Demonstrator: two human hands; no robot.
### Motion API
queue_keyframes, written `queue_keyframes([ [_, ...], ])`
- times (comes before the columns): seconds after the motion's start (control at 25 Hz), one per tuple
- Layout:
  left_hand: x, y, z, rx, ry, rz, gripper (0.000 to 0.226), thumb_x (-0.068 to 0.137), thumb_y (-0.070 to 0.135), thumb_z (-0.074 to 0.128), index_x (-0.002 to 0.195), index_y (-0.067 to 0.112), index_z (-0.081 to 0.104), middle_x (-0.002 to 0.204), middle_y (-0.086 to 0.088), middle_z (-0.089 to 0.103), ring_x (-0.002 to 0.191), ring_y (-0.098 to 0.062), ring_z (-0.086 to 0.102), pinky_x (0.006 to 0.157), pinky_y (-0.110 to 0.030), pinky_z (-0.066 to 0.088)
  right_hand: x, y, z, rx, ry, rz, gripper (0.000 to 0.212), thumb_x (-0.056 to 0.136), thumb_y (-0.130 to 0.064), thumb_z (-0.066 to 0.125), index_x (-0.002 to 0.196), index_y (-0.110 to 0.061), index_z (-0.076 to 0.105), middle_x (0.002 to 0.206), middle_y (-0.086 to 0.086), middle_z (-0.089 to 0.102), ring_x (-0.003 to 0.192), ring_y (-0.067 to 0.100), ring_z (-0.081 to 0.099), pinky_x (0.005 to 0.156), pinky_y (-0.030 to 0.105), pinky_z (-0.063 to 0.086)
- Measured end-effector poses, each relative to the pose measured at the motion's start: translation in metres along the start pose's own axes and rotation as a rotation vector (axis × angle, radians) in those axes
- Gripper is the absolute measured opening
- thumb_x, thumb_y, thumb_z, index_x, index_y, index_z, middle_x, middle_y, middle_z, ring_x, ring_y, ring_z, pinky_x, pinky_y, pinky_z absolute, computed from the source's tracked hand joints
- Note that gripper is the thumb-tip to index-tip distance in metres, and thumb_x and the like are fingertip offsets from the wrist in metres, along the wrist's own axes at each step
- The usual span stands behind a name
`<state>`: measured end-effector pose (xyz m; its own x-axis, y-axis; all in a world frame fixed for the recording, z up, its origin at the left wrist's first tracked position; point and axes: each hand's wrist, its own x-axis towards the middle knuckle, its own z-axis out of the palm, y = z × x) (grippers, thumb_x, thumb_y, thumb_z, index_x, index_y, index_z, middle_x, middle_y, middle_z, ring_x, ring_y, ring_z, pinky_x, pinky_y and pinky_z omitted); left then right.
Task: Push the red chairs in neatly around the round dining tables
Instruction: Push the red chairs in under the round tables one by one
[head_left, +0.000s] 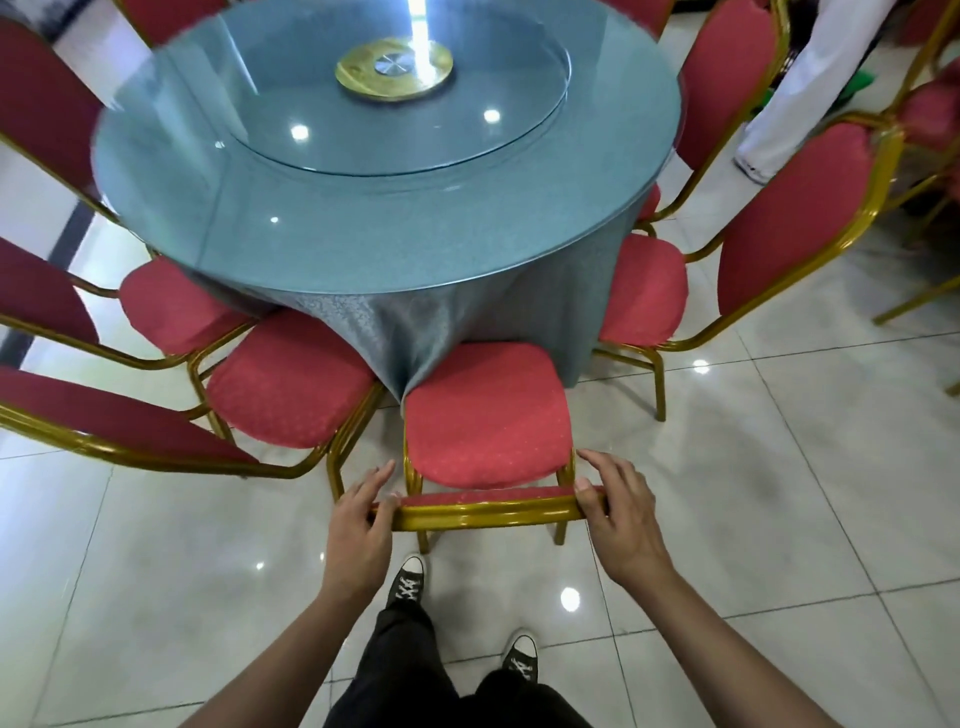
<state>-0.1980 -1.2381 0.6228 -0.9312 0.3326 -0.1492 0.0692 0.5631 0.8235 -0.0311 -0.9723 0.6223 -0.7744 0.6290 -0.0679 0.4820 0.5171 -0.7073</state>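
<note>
We stand behind the chair (485, 415) at lower centre of the frame, both hands on the top rail of its back. Our left hand (363, 514) wraps the left end of the rail, thumb over the top, fingers curled loosely rather than clenched; our right hand (618, 514) holds the right end the same way, fingertips lying forward over the rail. The seat's front edge touches the cloth (415, 322) hanging from the round table (384, 171), so the chair looks nearly home.

To finish well, we would push evenly with both hands — one side leading would swing the back off line and towards the neighbouring chair (288, 382) at centre left, whose seat sits just beside ours. A low, level push should keep the legs sliding on the tiled floor (753, 493) instead of tipping. We would stop once the seat tucks under the tabletop about as far as the chair (644, 288) at right — bunching the cloth would look untidy.
</note>
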Motion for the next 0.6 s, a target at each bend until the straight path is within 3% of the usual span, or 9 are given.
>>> queue_keyframes([
  [0.16,-0.012,0.008,0.017,0.064,0.018,-0.070,0.048,0.100,0.051,0.038,0.143,0.036,0.053,0.138,-0.001,0.056,0.128,-0.021,0.048,0.110,-0.048,0.043,0.019,0.015,-0.011,-0.027,-0.015,-0.016,0.064,0.097,-0.075,0.019,0.144,-0.041,0.046,0.133,-0.017,0.043,0.119,-0.003,0.031,0.108,0.047,0.042],
  [0.32,-0.006,0.025,0.032,0.215,0.041,0.069,0.055,0.098,0.055,0.029,0.143,0.034,0.053,0.136,0.008,0.052,0.127,-0.012,0.043,0.106,-0.037,0.034,0.031,0.022,-0.011,-0.013,0.048,0.002,0.065,0.097,-0.075,0.016,0.140,-0.041,0.050,0.132,-0.013,0.046,0.118,0.000,0.035,0.103,0.052,0.048],
  [0.48,0.007,0.039,0.049,0.273,0.074,0.024,0.067,0.091,0.063,0.024,0.144,0.034,0.053,0.140,0.004,0.053,0.127,-0.014,0.045,0.106,-0.039,0.033,0.053,0.026,-0.021,0.010,0.053,0.002,0.063,0.098,-0.071,0.021,0.139,-0.039,0.055,0.124,-0.020,0.041,0.120,0.011,0.047,0.100,0.054,0.050],
  [0.6,0.020,0.050,0.065,0.267,0.067,0.004,0.066,0.090,0.064,0.024,0.144,0.037,0.051,0.141,0.005,0.054,0.127,-0.013,0.046,0.107,-0.039,0.033,0.080,0.032,-0.032,0.011,0.025,0.013,0.062,0.097,-0.067,0.021,0.140,-0.038,0.055,0.130,-0.008,0.047,0.121,0.017,0.049,0.097,0.055,0.051],
])
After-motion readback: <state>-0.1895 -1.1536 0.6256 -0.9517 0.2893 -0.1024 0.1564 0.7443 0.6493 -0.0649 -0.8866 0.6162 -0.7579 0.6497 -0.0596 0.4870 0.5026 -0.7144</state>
